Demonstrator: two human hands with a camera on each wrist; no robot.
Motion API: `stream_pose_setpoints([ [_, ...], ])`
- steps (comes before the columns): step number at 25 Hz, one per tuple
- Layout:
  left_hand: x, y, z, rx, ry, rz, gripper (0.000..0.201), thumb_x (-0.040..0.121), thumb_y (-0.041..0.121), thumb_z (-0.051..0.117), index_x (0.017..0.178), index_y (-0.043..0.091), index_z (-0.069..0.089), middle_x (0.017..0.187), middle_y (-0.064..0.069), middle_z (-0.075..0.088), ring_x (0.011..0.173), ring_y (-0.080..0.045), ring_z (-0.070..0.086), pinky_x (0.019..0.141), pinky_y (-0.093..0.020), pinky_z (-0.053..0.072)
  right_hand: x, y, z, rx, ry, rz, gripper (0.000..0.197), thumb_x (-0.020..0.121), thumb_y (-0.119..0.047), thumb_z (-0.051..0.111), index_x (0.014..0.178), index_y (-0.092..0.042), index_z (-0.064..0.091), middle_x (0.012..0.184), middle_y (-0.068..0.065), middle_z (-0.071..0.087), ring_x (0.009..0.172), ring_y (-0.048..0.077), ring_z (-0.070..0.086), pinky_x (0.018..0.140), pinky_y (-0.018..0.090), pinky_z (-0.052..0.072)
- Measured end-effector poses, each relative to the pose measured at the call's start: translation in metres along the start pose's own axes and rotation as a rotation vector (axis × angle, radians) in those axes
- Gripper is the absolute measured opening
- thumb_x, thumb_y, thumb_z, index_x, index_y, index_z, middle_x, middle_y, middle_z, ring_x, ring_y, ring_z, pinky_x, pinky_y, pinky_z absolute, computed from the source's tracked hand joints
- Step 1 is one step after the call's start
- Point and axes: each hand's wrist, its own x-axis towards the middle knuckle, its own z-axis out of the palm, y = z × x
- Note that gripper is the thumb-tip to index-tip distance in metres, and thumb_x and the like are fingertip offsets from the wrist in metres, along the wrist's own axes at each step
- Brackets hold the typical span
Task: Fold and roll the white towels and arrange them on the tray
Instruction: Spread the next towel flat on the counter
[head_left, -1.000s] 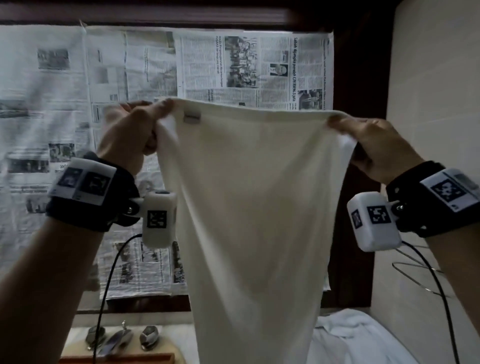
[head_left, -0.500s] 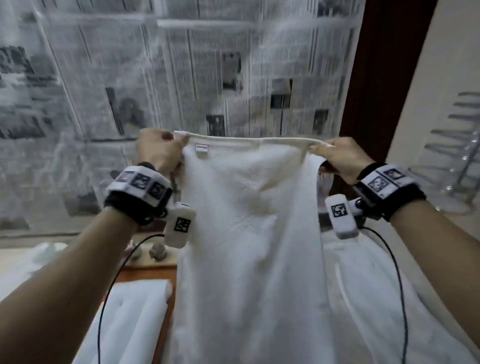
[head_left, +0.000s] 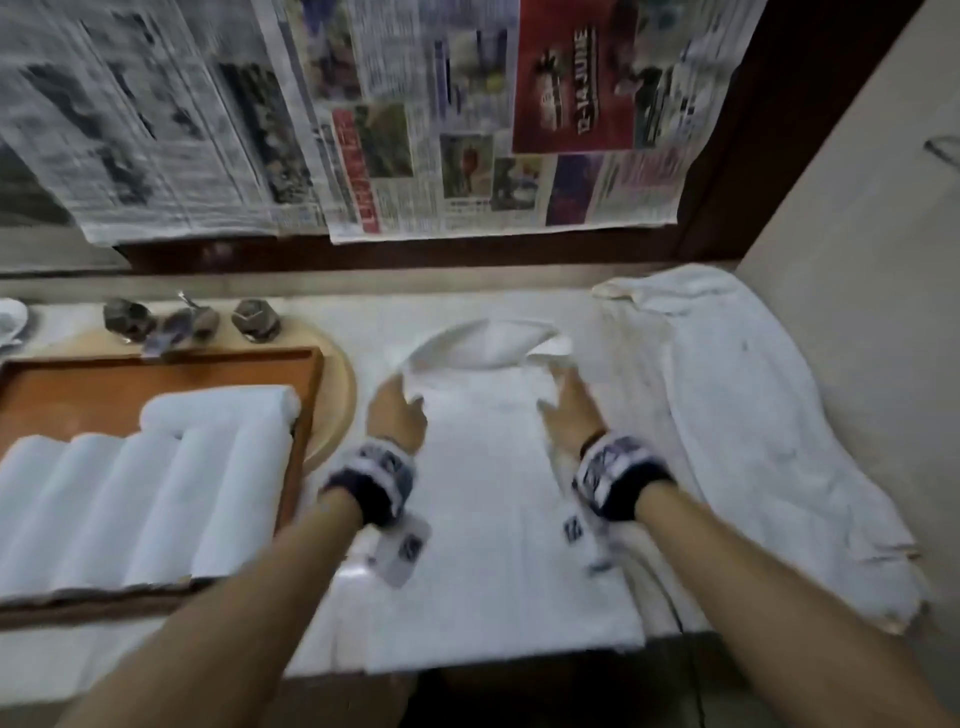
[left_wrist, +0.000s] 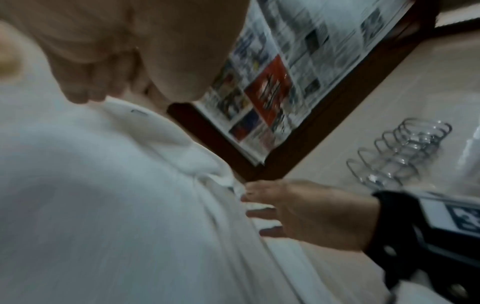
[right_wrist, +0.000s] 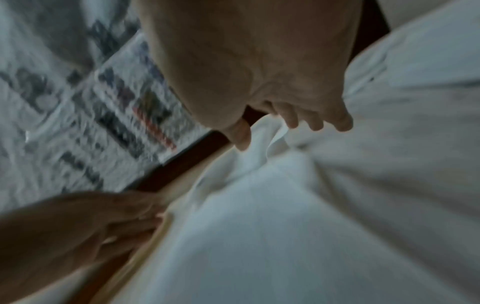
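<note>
A white towel (head_left: 493, 493) lies lengthwise on the counter in front of me, and its far edge still billows up in an arc. My left hand (head_left: 397, 410) is at the far left corner, where the cloth lies over its fingers and it seems to pinch the edge (left_wrist: 124, 111). At the far right corner my right hand (head_left: 566, 405) has its fingers spread, with thumb and fingers apart around the loose edge (right_wrist: 275, 131). Several rolled white towels (head_left: 130, 493) lie side by side on the orange wooden tray (head_left: 156, 369) at the left. Motion blur hides finer detail.
A heap of unfolded white towels (head_left: 753, 415) lies along the right wall. A round wooden board (head_left: 340, 395) sticks out from under the tray, with dark stone-like ornaments (head_left: 192, 322) behind it. Newspaper (head_left: 415, 130) covers the window behind the counter. A wire rack (left_wrist: 397, 152) hangs on the wall.
The towel hung spread in the air between both hands. Both hands have since swung down and forward and laid it on the counter, and the right hand's grip has loosened.
</note>
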Motion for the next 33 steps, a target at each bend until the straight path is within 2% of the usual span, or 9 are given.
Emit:
stream_pose_setpoints([
  [3, -0.056, -0.049, 0.076, 0.144, -0.324, 0.111, 0.054, 0.103, 0.025, 0.039, 0.151, 0.004, 0.023, 0.161, -0.013, 0.010, 0.148, -0.028, 0.012, 0.115, -0.032, 0.011, -0.036, 0.054, 0.077, -0.403, -0.295, -0.029, 0.068, 0.104, -0.035, 0.034, 0.154, -0.010, -0.005, 0.160, 0.004, -0.019, 0.148, 0.025, -0.013, 0.118, 0.052, 0.003],
  [5, -0.058, -0.066, 0.094, 0.216, -0.322, 0.147, 0.060, 0.103, 0.028, 0.032, 0.153, 0.006, 0.011, 0.162, -0.012, -0.004, 0.149, -0.030, -0.002, 0.118, -0.037, 0.002, -0.027, 0.067, 0.084, -0.475, -0.268, -0.067, 0.068, 0.104, -0.035, 0.031, 0.154, -0.012, -0.009, 0.158, 0.001, -0.026, 0.146, 0.022, -0.021, 0.117, 0.053, -0.005],
  [12, -0.028, -0.026, 0.090, 0.238, -0.363, 0.028, 0.062, 0.102, 0.027, 0.038, 0.153, 0.006, 0.008, 0.162, -0.011, -0.005, 0.149, -0.029, -0.002, 0.118, -0.046, 0.008, -0.032, 0.044, 0.085, -0.566, -0.196, -0.239, 0.062, 0.101, -0.018, 0.034, 0.154, -0.014, 0.002, 0.161, -0.002, -0.016, 0.148, 0.024, -0.016, 0.117, 0.057, -0.005],
  [15, -0.082, -0.038, 0.093, 0.274, -0.441, 0.224, 0.061, 0.104, 0.040, 0.022, 0.155, 0.016, -0.001, 0.160, -0.001, -0.017, 0.149, -0.023, -0.012, 0.118, -0.043, -0.004, -0.079, 0.070, 0.102, -0.560, -0.326, -0.414, 0.061, 0.103, -0.029, 0.026, 0.155, -0.016, -0.004, 0.158, -0.004, -0.023, 0.147, 0.016, -0.017, 0.119, 0.052, -0.006],
  [17, -0.092, -0.071, 0.084, 0.370, -0.404, 0.198, 0.061, 0.102, 0.045, 0.016, 0.154, 0.025, -0.007, 0.157, 0.004, -0.025, 0.147, -0.020, -0.019, 0.117, -0.042, -0.010, -0.074, 0.105, 0.084, -0.561, -0.257, -0.302, 0.065, 0.101, -0.044, 0.018, 0.155, -0.016, -0.007, 0.153, -0.005, -0.029, 0.147, 0.015, -0.018, 0.119, 0.052, -0.005],
  [20, -0.091, -0.088, 0.069, 0.385, -0.295, -0.140, 0.062, 0.103, 0.043, 0.018, 0.154, 0.023, -0.011, 0.159, 0.000, -0.025, 0.146, -0.023, -0.022, 0.117, -0.048, -0.012, -0.064, 0.137, 0.049, -0.565, -0.112, 0.126, 0.069, 0.102, -0.049, 0.017, 0.153, -0.013, -0.013, 0.157, 0.001, -0.029, 0.146, 0.021, -0.023, 0.115, 0.058, -0.011],
  [21, -0.096, -0.079, 0.073, 0.366, -0.285, -0.172, 0.062, 0.103, 0.042, 0.018, 0.154, 0.019, -0.010, 0.159, -0.003, -0.024, 0.146, -0.024, -0.022, 0.117, -0.049, -0.012, -0.071, 0.134, 0.050, -0.579, -0.077, 0.121, 0.069, 0.102, -0.048, 0.017, 0.152, -0.012, -0.013, 0.157, 0.003, -0.028, 0.146, 0.022, -0.024, 0.114, 0.059, -0.012],
  [26, -0.142, -0.036, 0.119, 0.373, -0.467, 0.298, 0.057, 0.102, 0.045, 0.006, 0.154, 0.025, -0.007, 0.160, 0.006, -0.020, 0.147, -0.017, -0.021, 0.115, -0.042, -0.017, -0.121, 0.116, 0.100, -0.575, -0.266, -0.398, 0.069, 0.093, -0.051, -0.001, 0.153, -0.020, -0.011, 0.152, -0.009, -0.031, 0.143, 0.010, -0.025, 0.118, 0.052, -0.004],
  [33, -0.137, -0.099, 0.093, 0.511, -0.237, 0.219, 0.057, 0.099, 0.049, 0.002, 0.153, 0.034, -0.011, 0.160, 0.010, -0.020, 0.145, -0.013, -0.022, 0.118, -0.044, -0.015, -0.125, 0.196, 0.059, -0.635, 0.045, -0.065, 0.070, 0.092, -0.053, -0.001, 0.155, -0.021, -0.002, 0.161, -0.002, -0.015, 0.148, 0.019, -0.014, 0.115, 0.059, -0.008],
])
